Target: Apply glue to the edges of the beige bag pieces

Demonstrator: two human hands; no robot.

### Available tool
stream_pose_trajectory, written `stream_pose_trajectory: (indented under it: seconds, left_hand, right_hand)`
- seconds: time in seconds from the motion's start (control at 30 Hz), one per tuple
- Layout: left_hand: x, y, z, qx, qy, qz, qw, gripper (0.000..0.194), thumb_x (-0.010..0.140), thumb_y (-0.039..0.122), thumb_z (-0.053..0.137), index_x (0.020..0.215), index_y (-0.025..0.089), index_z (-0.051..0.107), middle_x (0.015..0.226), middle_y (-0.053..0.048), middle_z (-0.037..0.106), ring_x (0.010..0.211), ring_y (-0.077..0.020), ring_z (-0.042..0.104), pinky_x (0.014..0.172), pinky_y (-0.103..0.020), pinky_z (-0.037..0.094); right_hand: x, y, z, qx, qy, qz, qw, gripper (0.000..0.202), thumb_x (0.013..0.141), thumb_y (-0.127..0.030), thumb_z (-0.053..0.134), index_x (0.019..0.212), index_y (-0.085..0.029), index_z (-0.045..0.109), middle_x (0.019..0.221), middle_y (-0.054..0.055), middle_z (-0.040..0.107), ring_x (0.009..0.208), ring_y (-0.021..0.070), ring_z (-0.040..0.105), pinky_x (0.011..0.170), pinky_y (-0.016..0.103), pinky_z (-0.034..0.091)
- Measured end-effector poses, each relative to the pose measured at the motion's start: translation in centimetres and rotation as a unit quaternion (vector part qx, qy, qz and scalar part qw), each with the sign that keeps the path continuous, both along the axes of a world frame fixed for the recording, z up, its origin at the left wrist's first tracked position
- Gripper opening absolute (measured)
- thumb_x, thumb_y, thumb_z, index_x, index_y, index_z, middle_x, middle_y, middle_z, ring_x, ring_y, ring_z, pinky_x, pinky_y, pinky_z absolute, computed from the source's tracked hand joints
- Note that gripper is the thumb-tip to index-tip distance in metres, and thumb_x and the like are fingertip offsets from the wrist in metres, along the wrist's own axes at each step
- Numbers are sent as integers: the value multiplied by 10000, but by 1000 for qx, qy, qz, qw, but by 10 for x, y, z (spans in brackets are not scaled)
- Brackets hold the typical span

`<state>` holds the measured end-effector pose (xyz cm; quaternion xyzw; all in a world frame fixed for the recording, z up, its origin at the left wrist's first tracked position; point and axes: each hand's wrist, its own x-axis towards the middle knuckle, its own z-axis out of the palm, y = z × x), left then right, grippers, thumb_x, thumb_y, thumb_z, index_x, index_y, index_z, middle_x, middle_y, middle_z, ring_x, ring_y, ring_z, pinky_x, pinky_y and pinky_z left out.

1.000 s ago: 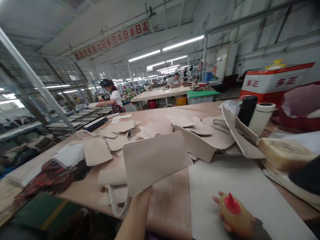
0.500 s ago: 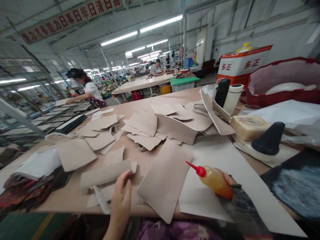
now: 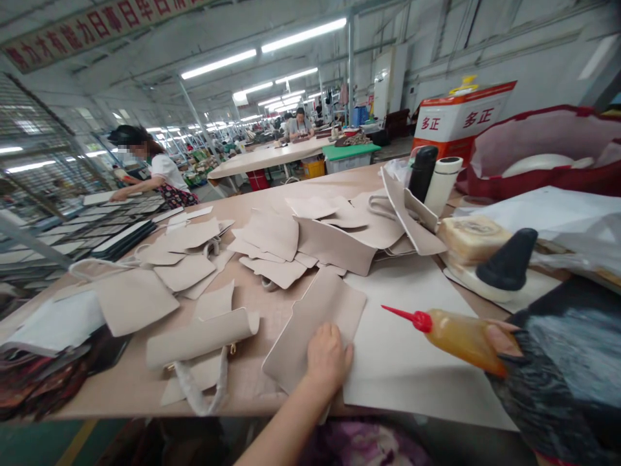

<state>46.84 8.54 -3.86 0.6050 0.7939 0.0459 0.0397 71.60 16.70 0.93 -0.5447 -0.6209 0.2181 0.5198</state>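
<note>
My left hand (image 3: 330,356) lies on a beige leather panel (image 3: 305,323) near the table's front edge, its fingers bent and pressed together; whether they pinch the panel is hidden. My right hand (image 3: 504,340), its wrist in a dark sleeve, is wrapped round a squeeze bottle (image 3: 456,330) of amber liquid. The bottle's red nozzle points left above a large white sheet (image 3: 398,323). To the left of the panel rests a rolled beige piece (image 3: 204,336) with a wrapped handle (image 3: 194,391).
Loose beige pieces (image 3: 272,236) are heaped across the table (image 3: 107,395). A black bottle (image 3: 423,175), a white bottle (image 3: 444,184) and a black cone-shaped object (image 3: 509,262) stand at the right. A person (image 3: 165,171) works at the far left.
My left hand has moved right, from the rolled piece onto the flat panel. My right hand has shifted right with the bottle, which is now nearer to level. The view has turned slightly.
</note>
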Motion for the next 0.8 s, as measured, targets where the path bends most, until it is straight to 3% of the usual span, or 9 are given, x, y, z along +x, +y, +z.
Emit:
stream_pose_trajectory:
  seconds: [0.13, 0.3, 0.47, 0.8]
  left_hand:
    - [3, -2, -4, -6, 33, -50, 998, 186, 851, 295, 535, 928, 131, 576, 937, -93, 583, 899, -254, 552, 749, -360, 487]
    - [1, -4, -10, -41, 48, -131, 989, 190, 915, 187, 406, 958, 137, 585, 945, -101, 588, 899, -234, 563, 723, -325, 475]
    - [-12, 4, -4, -64, -42, -84, 994, 238, 901, 129, 365, 960, 168, 593, 992, -88, 607, 911, -194, 575, 764, -269, 447]
    - [-25, 23, 5, -49, -212, -35, 975, 327, 853, 156, 383, 996, 163, 677, 1028, -84, 680, 969, -200, 610, 842, -252, 445]
  right_hand:
    - [-7, 2, -15, -48, 4, -14, 999, 335, 710, -560, 524, 723, -227, 564, 692, 53, 559, 655, 271, 538, 627, 436, 466]
    - [-8, 7, -39, -38, 3, 28, 999, 312, 778, -551, 513, 842, -246, 539, 808, 70, 574, 765, 311, 554, 730, 482, 443]
    - [-13, 6, -47, 4, -30, 46, 998, 269, 816, -531, 499, 882, -271, 527, 836, 90, 573, 799, 345, 551, 770, 537, 421]
    - [-33, 8, -37, 65, -84, 45, 993, 308, 853, -513, 452, 887, -212, 512, 827, 102, 572, 769, 289, 559, 745, 474, 477]
